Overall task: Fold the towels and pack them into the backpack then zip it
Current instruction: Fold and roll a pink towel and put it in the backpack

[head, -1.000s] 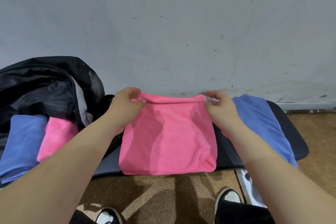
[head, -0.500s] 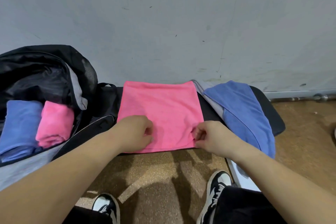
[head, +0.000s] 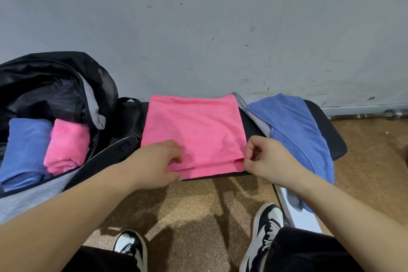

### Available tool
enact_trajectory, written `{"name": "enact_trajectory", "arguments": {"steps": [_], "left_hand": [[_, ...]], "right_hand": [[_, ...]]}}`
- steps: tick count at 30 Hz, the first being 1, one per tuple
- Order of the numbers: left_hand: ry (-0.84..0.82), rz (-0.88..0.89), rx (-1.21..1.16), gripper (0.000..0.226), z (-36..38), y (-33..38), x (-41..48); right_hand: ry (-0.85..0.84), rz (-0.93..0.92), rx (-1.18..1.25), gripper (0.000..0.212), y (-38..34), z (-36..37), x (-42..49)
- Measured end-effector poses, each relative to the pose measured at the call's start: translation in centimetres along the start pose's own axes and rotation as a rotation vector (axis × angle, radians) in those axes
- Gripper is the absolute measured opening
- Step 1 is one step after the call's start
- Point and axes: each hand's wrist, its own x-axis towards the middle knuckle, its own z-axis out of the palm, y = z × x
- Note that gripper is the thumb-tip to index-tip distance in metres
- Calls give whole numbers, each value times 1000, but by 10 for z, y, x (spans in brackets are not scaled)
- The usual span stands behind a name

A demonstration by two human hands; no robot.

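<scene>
Scuffed grey wall (head: 198,28) backs a black bench (head: 331,139) where the pink towel (head: 194,130) lies folded flat. The left hand (head: 159,161) and right hand (head: 269,159), fingers curled, each pinch a near corner. The open backpack (head: 44,77) at left holds a blue bundle (head: 24,146) and a pink bundle (head: 66,146).

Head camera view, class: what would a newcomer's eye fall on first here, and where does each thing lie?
The bright pink towel lies flat on the black bench, the left hand and right hand pinching its near corners. At the left, the open black backpack holds a folded blue towel beside a folded pink towel. A loose blue towel drapes over the bench's right end.
</scene>
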Motion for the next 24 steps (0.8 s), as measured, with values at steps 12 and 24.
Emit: {"name": "enact_trajectory", "arguments": {"steps": [12,24], "left_hand": [[170,125,281,64,21,-18,-28],[302,146,219,45,28,-47,-45]], "right_hand": [[-62,-186,-402,32,25,15,-25],[193,-614,-659,33,37,52,-13]]}}
